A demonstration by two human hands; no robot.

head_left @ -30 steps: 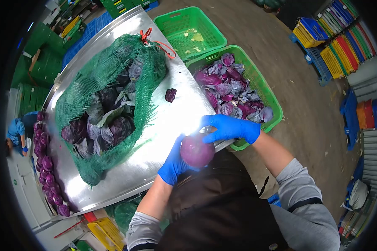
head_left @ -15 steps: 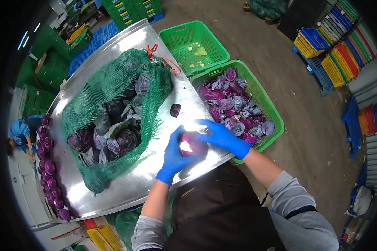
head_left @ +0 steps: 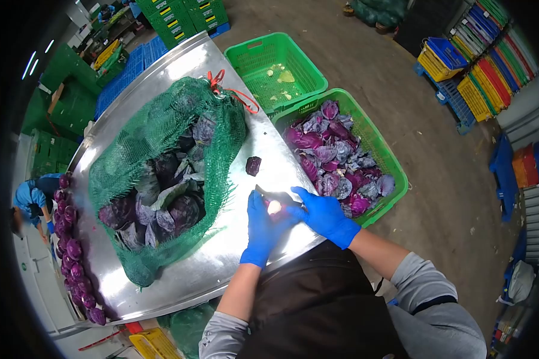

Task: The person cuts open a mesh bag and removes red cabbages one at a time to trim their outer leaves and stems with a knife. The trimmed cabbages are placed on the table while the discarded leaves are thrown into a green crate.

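Both my blue-gloved hands are around a red cabbage (head_left: 274, 206) over the table's right corner, its pale cut stem showing. My left hand (head_left: 263, 230) grips it from the left. My right hand (head_left: 324, 216) is closed at its right side, fingers on the leaves; blur hides the exact contact. Just above lies a loose dark leaf (head_left: 253, 166) on the metal table (head_left: 179, 269). To the left, a green mesh bag (head_left: 144, 143) lies torn open, with dark cabbages (head_left: 184, 212) inside and a red tie at its top.
A green crate (head_left: 377, 212) of purple leaves stands right of the table, beside another green crate (head_left: 275, 42) with pale scraps. Purple cabbages (head_left: 75, 248) line the table's left edge. A co-worker (head_left: 31, 194) in blue bends beyond it. Stacked crates (head_left: 491, 78) stand far right.
The cabbage and my hands have turned and shifted slightly; my right hand's fingers have drawn in from an outstretched position over it. The co-worker has moved a little. The view has shifted slightly.
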